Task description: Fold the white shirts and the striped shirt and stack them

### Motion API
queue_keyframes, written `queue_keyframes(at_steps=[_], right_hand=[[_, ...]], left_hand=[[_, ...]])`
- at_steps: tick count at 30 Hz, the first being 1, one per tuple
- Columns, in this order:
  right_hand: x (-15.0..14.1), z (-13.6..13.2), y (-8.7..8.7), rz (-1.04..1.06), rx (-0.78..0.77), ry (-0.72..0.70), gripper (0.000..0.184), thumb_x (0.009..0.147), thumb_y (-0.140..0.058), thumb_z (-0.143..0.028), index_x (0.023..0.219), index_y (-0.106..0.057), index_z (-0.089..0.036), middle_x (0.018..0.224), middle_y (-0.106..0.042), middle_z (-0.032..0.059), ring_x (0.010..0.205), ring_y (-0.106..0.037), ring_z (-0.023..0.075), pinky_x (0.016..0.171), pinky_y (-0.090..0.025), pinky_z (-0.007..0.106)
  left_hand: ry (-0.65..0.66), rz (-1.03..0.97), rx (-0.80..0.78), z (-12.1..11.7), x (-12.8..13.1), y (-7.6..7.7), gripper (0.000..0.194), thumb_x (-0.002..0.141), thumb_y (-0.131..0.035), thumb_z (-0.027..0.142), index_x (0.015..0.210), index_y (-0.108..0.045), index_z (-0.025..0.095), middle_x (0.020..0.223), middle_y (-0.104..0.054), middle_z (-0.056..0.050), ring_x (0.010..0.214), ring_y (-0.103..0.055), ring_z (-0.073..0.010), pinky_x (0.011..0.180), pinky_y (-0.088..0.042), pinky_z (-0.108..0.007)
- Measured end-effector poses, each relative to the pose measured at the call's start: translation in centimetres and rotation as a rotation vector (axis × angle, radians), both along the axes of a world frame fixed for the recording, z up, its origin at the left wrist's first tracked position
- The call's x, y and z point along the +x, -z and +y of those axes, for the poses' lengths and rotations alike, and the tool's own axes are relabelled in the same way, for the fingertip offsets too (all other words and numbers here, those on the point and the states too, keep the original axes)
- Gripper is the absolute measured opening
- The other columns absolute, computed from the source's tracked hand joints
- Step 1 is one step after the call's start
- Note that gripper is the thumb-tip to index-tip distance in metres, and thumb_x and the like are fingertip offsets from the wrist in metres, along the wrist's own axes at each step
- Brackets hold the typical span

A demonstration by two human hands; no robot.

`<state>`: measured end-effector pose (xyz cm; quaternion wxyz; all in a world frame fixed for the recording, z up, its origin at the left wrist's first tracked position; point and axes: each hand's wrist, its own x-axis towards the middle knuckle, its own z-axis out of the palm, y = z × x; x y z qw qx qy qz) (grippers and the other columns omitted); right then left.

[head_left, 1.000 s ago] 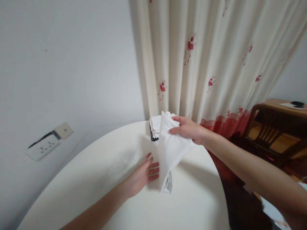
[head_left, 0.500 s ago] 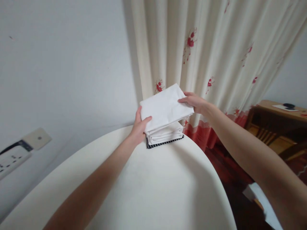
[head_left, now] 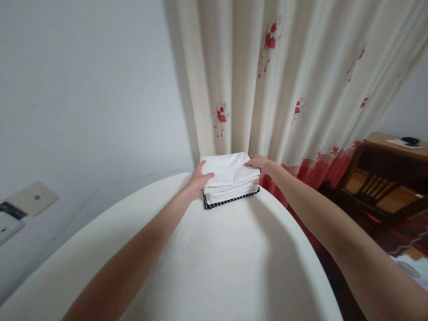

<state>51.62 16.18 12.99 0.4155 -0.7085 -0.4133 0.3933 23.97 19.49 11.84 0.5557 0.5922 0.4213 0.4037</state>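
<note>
Currently, the left hand (head_left: 198,179) grips a folded white cloth (head_left: 229,168) by its left edge, fingers (head_left: 201,165) only slightly parted around it; the right hand (head_left: 260,163) holds the right edge the same way, undersides hidden. The cloth lies on a white fabric stack (head_left: 233,192), apparently atop dark striped cloth (head_left: 230,202), at the far end of the white table (head_left: 217,258).

person's L hand (head_left: 198,182) nr ctr., twd 7 o'clock, bare, slim-fingered, L forearm (head_left: 140,256) btwn 7 & 8 o'clock, bare, wider twd elbow, R hand (head_left: 260,163) nr ctr., twd 3 o'clock, bare, R forearm (head_left: 321,218) approx. 4 o'clock, also bare, same taper
</note>
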Motion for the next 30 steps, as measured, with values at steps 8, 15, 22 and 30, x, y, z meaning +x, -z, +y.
queue_keyframes(at_steps=[8,15,22,30], right_hand=[[0.3,1.1,-0.1,-0.202,0.061,0.015,0.037,0.081,-0.073,-0.018,0.118,-0.071,-0.015,0.104,-0.077,0.0073,0.086,-0.073,0.0180,0.069,-0.056,0.022],[0.7,1.3,-0.2,-0.544,-0.043,-0.006,0.031,0.077,-0.077,-0.025,0.103,-0.075,-0.009,0.094,-0.076,0.0123,0.090,-0.072,0.0248,0.074,-0.054,0.027],[-1.9,4.5,-2.2,-0.893,0.088,-0.088,0.047,0.099,-0.050,-0.037,0.137,-0.057,-0.011,0.149,-0.050,0.0206,0.140,-0.043,0.0303,0.113,-0.035,0.040],[-4.2,5.5,2.1,-0.963,-0.017,-0.334,0.057,0.103,-0.034,-0.048,0.154,-0.038,-0.023,0.166,-0.023,0.0114,0.153,-0.014,0.0306,0.118,-0.013,0.063]], left_hand=[[-0.004,0.071,0.032,0.4,0.2,-0.4,0.091,0.077,-0.078,0.017,0.155,-0.031,0.021,0.143,-0.056,-0.015,0.124,-0.060,-0.0253,0.104,-0.048,-0.035],[0.089,0.305,0.054,1.7,-0.9,-0.5,0.090,0.078,-0.077,0.022,0.156,-0.031,0.019,0.146,-0.053,-0.018,0.130,-0.054,-0.0289,0.111,-0.040,-0.040],[0.060,0.814,0.625,5.8,2.1,-2.2,0.058,0.092,-0.059,0.030,0.144,-0.049,0.007,0.159,-0.032,-0.023,0.150,-0.026,-0.0327,0.123,-0.016,-0.043],[0.158,1.064,0.602,6.5,3.6,0.7,0.059,0.096,-0.050,0.049,0.151,-0.045,0.027,0.165,-0.025,-0.009,0.153,-0.011,-0.0398,0.117,-0.009,-0.069]])
